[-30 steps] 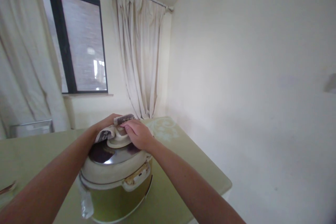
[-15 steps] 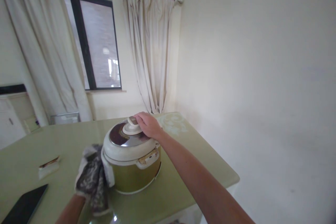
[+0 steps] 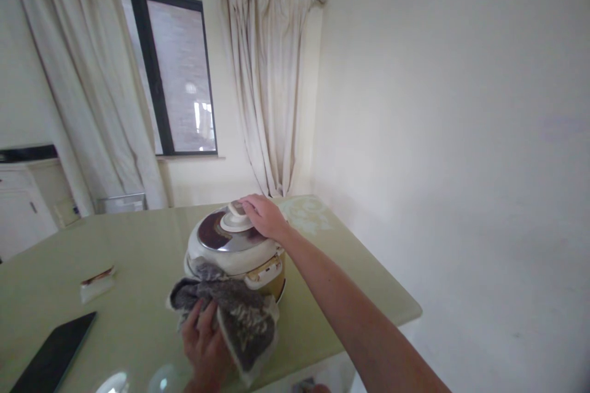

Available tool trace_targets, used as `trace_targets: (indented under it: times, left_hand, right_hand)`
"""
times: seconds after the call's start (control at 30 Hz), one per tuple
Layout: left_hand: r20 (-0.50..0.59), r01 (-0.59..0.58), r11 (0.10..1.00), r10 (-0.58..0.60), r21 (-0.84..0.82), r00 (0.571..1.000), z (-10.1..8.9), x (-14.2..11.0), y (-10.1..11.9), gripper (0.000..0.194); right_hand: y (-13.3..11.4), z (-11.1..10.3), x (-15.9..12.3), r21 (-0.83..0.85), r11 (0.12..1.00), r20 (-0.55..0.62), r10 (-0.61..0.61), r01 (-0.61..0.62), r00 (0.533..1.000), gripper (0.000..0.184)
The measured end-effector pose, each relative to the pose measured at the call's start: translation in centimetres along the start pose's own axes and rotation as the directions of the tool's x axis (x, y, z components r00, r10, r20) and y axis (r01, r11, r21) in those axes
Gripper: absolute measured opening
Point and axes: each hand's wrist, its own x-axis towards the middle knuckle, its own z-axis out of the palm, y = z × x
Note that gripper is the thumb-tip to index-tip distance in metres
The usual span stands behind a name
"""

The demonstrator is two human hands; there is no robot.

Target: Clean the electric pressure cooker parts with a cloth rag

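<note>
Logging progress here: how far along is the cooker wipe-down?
Likely done: top of the lid; the cloth was up there a second ago and is off it now. Can't confirm it's clean.
In hand: left hand has the cloth against the cooker's near side, right hand on the knob.
Probably left: brown marks around the side handle. Far side hidden.

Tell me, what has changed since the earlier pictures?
The left hand has brought the patterned cloth down from the lid, past the left side of the cooker, to its front. Nothing was visibly let go. The right hand stays on the lid handle; the cooker stays on the table.
</note>
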Motion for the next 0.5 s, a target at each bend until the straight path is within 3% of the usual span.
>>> trace_targets:
  times: [0.03, 0.07, 0.1, 0.13, 0.17, 0.2, 0.27, 0.3, 0.33, 0.4, 0.5]
  left_hand:
    - [-0.106, -0.22, 0.974, 0.225, 0.057, 0.969, 1.3, 1.1, -0.9, 0.014]
    - [-0.199, -0.444, 0.885, 0.465, 0.142, 0.863, 2.3, 2.3, -1.8, 0.009]
    - [-0.262, -0.606, 0.76, 0.65, 0.235, 0.714, 2.9, 3.5, -2.5, 0.007]
    - [-0.294, -0.689, 0.657, 0.754, 0.306, 0.588, 3.1, 4.6, -2.9, 0.006]
    - [-0.307, -0.711, 0.617, 0.786, 0.338, 0.536, 2.8, 5.4, -2.9, 0.007]
    - [-0.315, -0.698, 0.628, 0.777, 0.344, 0.545, 2.2, 6.1, -2.3, 0.009]
    - [-0.253, -0.639, 0.692, 0.72, 0.336, 0.647, 0.6, 6.6, 0.6, 0.02]
    - [-0.166, -0.641, 0.685, 0.717, 0.345, 0.677, -0.1, 6.6, 2.7, 0.024]
    - [-0.006, -0.669, 0.649, 0.719, 0.364, 0.695, -0.8, 6.4, 5.1, 0.03]
    - [0.255, -0.722, 0.566, 0.688, 0.397, 0.68, -1.4, 6.0, 10.0, 0.029]
    - [0.455, -0.742, 0.483, 0.59, 0.465, 0.668, -0.8, 5.6, 15.8, 0.022]
  right_hand:
    - [0.0, -0.1, 0.0, -0.006, 1.0, -0.002, -0.007, 0.007, 1.0, 0.025]
    - [-0.1, -0.1, 0.0, -0.016, 1.0, -0.004, -0.015, 0.015, 1.0, 0.025]
    - [-0.1, -0.2, 0.0, -0.03, 0.999, -0.007, -0.025, 0.025, 1.0, 0.026]
    - [-0.1, -0.2, 0.0, -0.046, 0.998, -0.011, -0.037, 0.036, 0.999, 0.026]
    - [-0.1, -0.3, 0.0, -0.065, 0.997, -0.017, -0.047, 0.046, 0.999, 0.026]
    - [-0.1, -0.3, 0.0, -0.084, 0.995, -0.029, -0.052, 0.05, 0.998, 0.026]
    - [-0.1, -0.4, 0.0, -0.121, 0.992, -0.058, -0.051, 0.044, 0.997, 0.025]
    - [-0.2, -0.5, 0.0, -0.132, 0.99, -0.071, -0.049, 0.039, 0.996, 0.024]
    - [-0.4, -0.5, 0.0, -0.132, 0.991, -0.085, -0.047, 0.036, 0.995, 0.024]
    - [-0.9, -0.7, -0.2, -0.078, 0.997, -0.13, -0.038, 0.028, 0.991, 0.024]
    - [-2.2, -1.6, -0.9, 0.127, 0.992, -0.23, 0.026, 0.004, 0.973, 0.027]
